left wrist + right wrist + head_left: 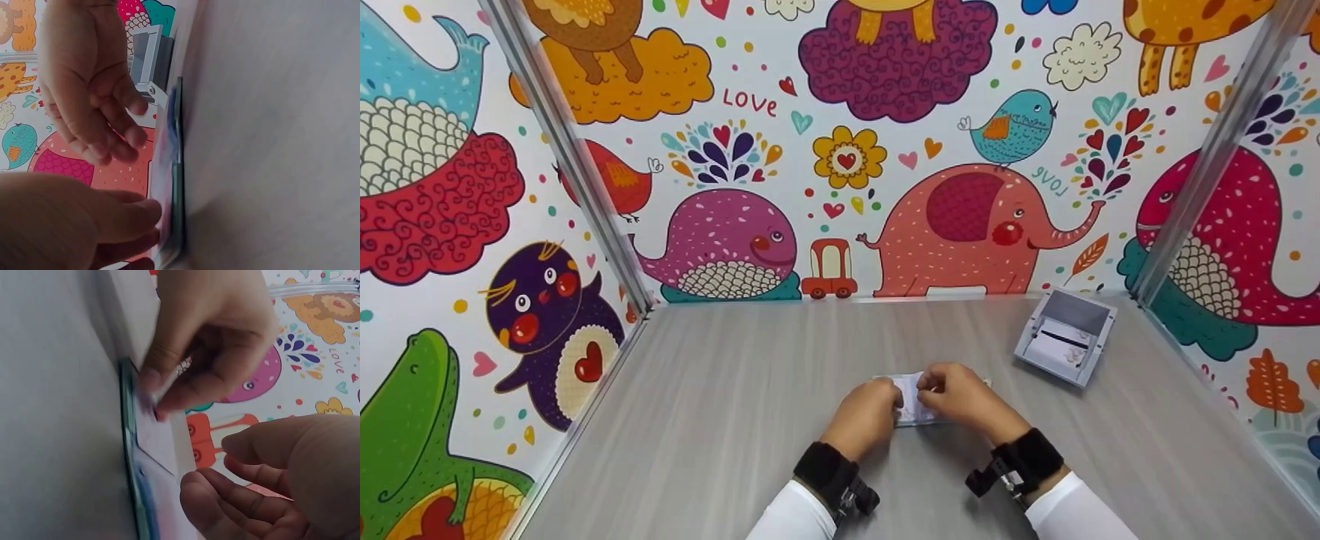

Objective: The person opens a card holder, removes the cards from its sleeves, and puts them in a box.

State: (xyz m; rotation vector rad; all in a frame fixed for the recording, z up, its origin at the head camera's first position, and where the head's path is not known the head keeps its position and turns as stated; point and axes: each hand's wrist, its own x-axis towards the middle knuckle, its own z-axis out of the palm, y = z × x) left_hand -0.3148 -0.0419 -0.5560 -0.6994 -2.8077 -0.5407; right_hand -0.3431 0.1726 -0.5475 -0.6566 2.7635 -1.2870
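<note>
A small folded wallet (910, 403) with a green outer edge lies open on the table, its inside whitish with pale pink and blue print. At its left part, my left hand (864, 418) pinches a thin pale card (160, 441) between thumb and fingertips, close over the wallet's inner face. My right hand (962, 399) hovers over the right part, its fingers loosely bent. In the right wrist view the right fingers (261, 467) hold nothing and stand apart from the wallet. Both hands cover parts of it in the head view.
A grey open box (1081, 309) stands at the back right of the table (735, 375), with a pale printed piece (1056, 351) and a dark strip inside. Patterned walls (840, 225) with metal corner posts (577, 165) enclose the table at the back and sides.
</note>
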